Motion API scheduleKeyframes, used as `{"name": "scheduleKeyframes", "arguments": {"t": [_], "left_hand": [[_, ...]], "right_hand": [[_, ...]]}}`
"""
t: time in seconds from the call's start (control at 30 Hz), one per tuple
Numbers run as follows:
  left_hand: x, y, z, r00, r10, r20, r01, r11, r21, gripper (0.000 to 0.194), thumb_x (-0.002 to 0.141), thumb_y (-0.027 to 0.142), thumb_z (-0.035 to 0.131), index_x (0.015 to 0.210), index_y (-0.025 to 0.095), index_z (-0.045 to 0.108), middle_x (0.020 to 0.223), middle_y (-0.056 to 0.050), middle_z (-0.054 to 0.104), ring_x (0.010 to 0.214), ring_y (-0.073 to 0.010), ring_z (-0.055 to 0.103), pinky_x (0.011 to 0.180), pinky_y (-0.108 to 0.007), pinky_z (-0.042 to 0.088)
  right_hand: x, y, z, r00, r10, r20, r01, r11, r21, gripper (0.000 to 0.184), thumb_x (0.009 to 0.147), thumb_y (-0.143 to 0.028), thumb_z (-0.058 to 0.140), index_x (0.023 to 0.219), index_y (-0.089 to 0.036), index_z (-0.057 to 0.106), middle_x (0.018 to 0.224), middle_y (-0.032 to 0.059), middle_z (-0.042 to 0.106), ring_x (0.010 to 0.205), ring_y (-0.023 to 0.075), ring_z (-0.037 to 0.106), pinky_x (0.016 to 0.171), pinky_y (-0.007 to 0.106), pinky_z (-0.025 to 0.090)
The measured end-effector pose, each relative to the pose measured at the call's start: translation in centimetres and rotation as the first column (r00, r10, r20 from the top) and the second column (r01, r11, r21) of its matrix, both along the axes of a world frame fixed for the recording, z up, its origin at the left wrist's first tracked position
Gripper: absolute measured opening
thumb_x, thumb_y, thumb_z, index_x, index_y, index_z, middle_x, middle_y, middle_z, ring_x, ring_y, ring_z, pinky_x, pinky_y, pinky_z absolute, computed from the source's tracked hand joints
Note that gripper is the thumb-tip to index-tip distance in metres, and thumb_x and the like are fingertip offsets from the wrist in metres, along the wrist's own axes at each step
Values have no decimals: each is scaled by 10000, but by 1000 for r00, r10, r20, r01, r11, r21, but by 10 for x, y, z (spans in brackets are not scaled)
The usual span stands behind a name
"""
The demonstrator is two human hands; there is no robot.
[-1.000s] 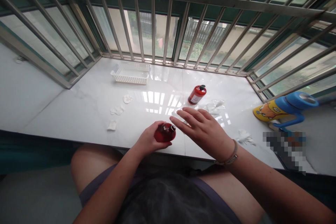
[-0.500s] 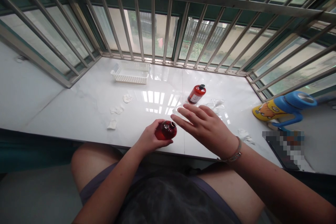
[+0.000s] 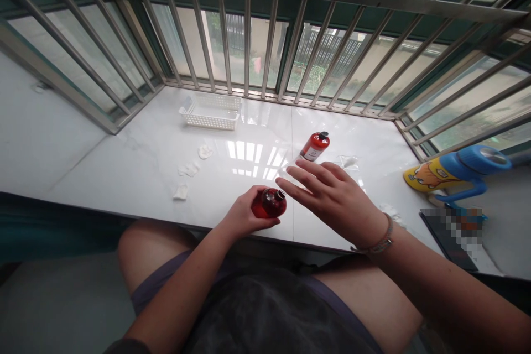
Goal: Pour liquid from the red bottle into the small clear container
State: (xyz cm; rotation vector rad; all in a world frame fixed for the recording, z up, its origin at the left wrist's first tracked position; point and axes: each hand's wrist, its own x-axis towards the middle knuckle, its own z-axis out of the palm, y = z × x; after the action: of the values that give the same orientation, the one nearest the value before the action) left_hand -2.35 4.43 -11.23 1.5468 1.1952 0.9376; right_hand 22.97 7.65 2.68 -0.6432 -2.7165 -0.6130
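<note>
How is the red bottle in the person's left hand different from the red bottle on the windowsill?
The held red bottle sits in the left hand; the far red bottle rests on the white sill. The far red bottle shows a white label; the held red bottle shows none from here. Both are glossy red with dark caps.

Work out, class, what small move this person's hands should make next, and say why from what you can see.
Probably the right hand should reach over and take the top of the red bottle held in the left hand. The right hand is open, holds nothing and sits just beside the bottle, while the left hand cups the bottle's body and leaves its top free.
</note>
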Motion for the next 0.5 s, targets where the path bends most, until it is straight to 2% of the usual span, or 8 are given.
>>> {"name": "scheduleKeyframes", "arguments": {"t": [0.5], "left_hand": [[3,1,-2,999,-11,35,10,1000,1,777,684,414,1010,1336,259,616,1251,-42,748,1106,-273,730,1043,-409,591]], "right_hand": [[0,0,7,999,23,33,-24,999,45,431,1092,-122,582,1507,-233,601,1473,89,688,1407,301,595,1076,471,473]]}}
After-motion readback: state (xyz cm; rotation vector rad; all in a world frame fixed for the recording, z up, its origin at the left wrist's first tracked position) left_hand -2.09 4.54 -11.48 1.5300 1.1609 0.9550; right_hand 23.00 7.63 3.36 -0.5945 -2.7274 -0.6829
